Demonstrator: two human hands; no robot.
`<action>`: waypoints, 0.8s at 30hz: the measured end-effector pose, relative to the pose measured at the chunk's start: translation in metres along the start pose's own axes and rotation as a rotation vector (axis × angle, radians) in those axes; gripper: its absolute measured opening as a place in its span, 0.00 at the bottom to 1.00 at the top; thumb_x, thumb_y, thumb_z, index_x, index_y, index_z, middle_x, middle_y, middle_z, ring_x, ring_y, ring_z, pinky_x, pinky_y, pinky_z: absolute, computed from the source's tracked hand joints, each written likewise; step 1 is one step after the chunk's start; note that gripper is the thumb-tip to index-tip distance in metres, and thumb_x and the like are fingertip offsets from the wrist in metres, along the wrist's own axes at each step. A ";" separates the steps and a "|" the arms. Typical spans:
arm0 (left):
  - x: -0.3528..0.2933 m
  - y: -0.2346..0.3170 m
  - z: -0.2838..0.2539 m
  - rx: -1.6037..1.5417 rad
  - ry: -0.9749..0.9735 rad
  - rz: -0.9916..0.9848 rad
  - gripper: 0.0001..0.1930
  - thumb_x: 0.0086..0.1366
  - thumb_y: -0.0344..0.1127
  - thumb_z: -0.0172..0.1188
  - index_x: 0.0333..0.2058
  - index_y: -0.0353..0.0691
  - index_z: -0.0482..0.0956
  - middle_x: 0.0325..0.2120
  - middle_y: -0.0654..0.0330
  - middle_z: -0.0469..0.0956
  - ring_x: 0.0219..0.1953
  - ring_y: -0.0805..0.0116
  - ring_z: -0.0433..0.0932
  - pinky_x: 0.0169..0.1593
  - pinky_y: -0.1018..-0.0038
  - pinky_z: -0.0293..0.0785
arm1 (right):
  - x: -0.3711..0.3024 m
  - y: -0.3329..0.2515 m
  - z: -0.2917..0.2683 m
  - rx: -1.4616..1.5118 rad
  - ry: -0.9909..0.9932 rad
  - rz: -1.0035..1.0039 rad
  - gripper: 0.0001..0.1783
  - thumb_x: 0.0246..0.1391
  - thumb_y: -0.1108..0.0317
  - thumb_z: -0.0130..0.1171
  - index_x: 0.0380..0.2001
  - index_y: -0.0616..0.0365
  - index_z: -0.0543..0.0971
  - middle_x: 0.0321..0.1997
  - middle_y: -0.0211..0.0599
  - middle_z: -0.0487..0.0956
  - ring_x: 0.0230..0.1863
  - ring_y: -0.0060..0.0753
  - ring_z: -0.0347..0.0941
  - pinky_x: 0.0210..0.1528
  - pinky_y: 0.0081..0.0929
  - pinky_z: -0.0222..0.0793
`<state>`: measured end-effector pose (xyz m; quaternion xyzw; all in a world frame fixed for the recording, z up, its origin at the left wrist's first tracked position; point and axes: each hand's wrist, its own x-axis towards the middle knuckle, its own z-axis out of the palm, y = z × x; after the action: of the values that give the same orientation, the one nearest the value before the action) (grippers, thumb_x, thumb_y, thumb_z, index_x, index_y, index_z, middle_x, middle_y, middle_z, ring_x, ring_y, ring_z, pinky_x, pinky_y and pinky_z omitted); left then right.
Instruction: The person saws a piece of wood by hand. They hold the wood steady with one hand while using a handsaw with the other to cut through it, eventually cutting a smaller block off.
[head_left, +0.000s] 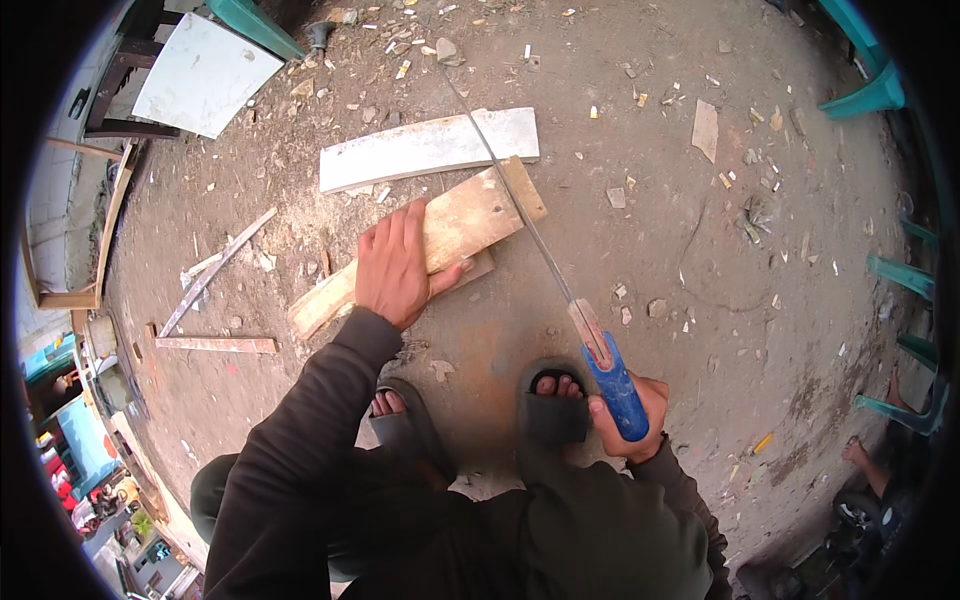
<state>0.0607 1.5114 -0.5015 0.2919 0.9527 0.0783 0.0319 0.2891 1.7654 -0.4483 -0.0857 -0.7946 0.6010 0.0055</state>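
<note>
My left hand [396, 262] presses down on a wooden plank [470, 222], its fingers laid over the far edge and the thumb along the near one. Under the plank, a smaller wood piece [472, 270] peeks out by the thumb. In my right hand [640, 412] is a hand saw [535, 232], gripped by its blue handle. Its long thin blade runs away from me and crosses the plank close to the right end. Just beyond the plank a white board [430, 148] lies on the ground. Whether the teeth have cut into the wood cannot be made out.
Thin wood strips [215, 345] lie at the left. A white panel [205, 75] leans at the far left, near a green plastic chair leg [258, 25]. Green chairs [865, 95] line the right side. Stones and litter dot the dirt ground [640, 260]. Another person's foot [858, 455] shows at right.
</note>
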 end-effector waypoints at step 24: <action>-0.006 -0.001 0.002 0.035 -0.014 0.024 0.46 0.59 0.60 0.66 0.64 0.32 0.62 0.51 0.47 0.73 0.55 0.52 0.72 0.59 0.56 0.62 | -0.027 0.005 -0.004 -0.036 -0.065 -0.077 0.08 0.46 0.75 0.66 0.32 0.66 0.81 0.19 0.42 0.77 0.17 0.43 0.75 0.24 0.30 0.70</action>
<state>0.0653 1.5075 -0.5036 0.3045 0.9501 0.0601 0.0323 0.3169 1.7663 -0.4495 -0.0356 -0.8077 0.5885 0.0012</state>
